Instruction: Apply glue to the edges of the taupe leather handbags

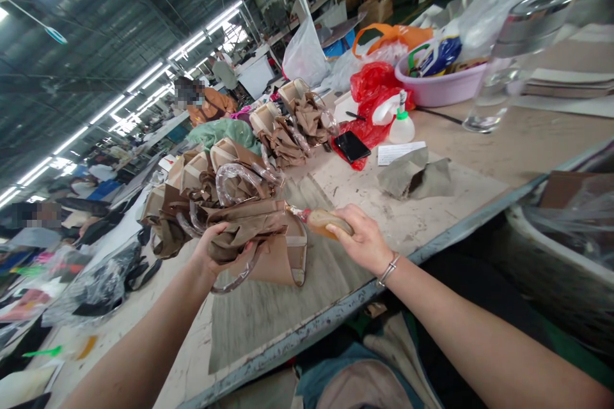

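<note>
My left hand (217,249) is closed around the folded brown fabric of a tan handbag (278,249), lifting it just above the worktable (480,198). My right hand (361,239) grips a wooden-handled tool (326,222) whose tip points at the bag's top edge. Behind the bag lies a heap of similar brown bags (206,185) with plastic-wrapped handles, and a second heap (292,124) lies farther back.
A black phone (352,146), red plastic bag (371,92), small white bottle (401,128), paper slip, grey cloth (412,176), lilac basin (439,86) and clear jar (513,51) stand on the table's right. Other people sit at the far left. The table edge runs diagonally below my hands.
</note>
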### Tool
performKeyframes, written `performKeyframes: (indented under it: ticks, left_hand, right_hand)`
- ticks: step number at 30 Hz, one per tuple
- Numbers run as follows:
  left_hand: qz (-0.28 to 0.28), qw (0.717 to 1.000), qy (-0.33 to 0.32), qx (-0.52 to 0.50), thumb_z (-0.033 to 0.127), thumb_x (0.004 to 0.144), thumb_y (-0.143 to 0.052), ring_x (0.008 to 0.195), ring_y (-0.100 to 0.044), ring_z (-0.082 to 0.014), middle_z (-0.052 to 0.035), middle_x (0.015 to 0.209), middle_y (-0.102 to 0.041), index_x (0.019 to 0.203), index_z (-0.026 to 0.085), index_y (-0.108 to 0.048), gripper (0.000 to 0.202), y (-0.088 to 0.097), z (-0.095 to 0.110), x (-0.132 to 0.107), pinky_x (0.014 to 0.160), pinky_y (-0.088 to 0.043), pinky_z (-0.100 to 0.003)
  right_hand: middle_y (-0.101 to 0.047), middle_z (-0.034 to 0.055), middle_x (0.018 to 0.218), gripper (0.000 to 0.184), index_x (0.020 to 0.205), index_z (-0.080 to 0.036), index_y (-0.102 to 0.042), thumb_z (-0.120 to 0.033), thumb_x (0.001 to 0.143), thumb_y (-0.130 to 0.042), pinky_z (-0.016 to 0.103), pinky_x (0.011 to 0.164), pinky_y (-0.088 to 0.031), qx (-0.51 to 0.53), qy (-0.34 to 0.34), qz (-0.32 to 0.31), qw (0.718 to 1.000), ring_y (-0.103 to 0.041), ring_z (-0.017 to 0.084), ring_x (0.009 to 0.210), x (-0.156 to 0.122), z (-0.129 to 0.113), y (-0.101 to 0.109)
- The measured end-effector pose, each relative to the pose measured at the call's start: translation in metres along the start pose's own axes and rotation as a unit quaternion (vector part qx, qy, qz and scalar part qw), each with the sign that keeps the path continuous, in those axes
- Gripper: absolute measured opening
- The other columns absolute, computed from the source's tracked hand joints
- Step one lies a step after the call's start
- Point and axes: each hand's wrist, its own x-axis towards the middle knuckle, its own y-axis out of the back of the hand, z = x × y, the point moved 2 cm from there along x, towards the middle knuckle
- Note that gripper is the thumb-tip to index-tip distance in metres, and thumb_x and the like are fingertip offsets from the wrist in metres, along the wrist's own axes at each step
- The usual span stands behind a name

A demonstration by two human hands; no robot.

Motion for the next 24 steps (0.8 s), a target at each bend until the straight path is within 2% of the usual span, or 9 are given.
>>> performKeyframes:
  ticks: [4, 12, 20, 24]
  left_hand:
    - [-0.016, 1.000, -0.014, 0.021, 0.020, 0.085, -0.043, 0.050, -0.066, -0.0227, -0.0124, 0.060, -0.067, 0.084, 0.013, -0.060, 0.018, 0.003, 0.001, 0.004, 0.047, -0.057, -0.033]
    - [-0.025, 0.999, -0.022, 0.041, 0.020, 0.086, -0.041, 0.048, -0.064, -0.0223, -0.0113, 0.059, -0.067, 0.083, 0.014, -0.059, 0.019, 0.002, 0.002, 0.008, 0.048, -0.057, -0.034]
    - [-0.025, 0.999, -0.025, 0.020, 0.014, 0.079, -0.044, 0.050, -0.065, -0.0239, -0.0126, 0.059, -0.067, 0.084, 0.013, -0.058, 0.015, 0.004, 0.003, 0.012, 0.049, -0.058, -0.036]
    - [-0.028, 0.999, -0.030, 0.008, 0.013, 0.077, -0.046, 0.052, -0.065, -0.0239, -0.0125, 0.062, -0.069, 0.085, 0.012, -0.059, 0.015, 0.005, 0.002, 0.013, 0.049, -0.058, -0.036]
  right_hand:
    - [-0.062, 0.0036, 0.084, 0.012, 0.098, -0.021, -0.059, -0.029, 0.091, -0.055, 0.031, 0.071, -0.048, 0.013, -0.006, 0.009, 1.000, -0.058, 0.018, 0.080, 0.002, 0.001, -0.001]
    - [-0.061, 0.0043, 0.081, 0.012, 0.094, -0.020, -0.059, -0.030, 0.091, -0.053, 0.031, 0.068, -0.048, -0.006, -0.012, -0.037, 0.999, -0.057, 0.018, 0.078, -0.005, 0.009, -0.007]
    - [-0.063, 0.0040, 0.085, 0.011, 0.097, -0.020, -0.059, -0.028, 0.090, -0.056, 0.031, 0.073, -0.047, 0.017, -0.024, 0.014, 0.999, -0.058, 0.018, 0.081, 0.004, 0.007, -0.003]
    - [-0.063, 0.0042, 0.086, 0.008, 0.094, -0.021, -0.059, -0.027, 0.089, -0.057, 0.032, 0.074, -0.047, -0.001, -0.044, -0.023, 0.999, -0.059, 0.019, 0.083, -0.002, 0.018, -0.009]
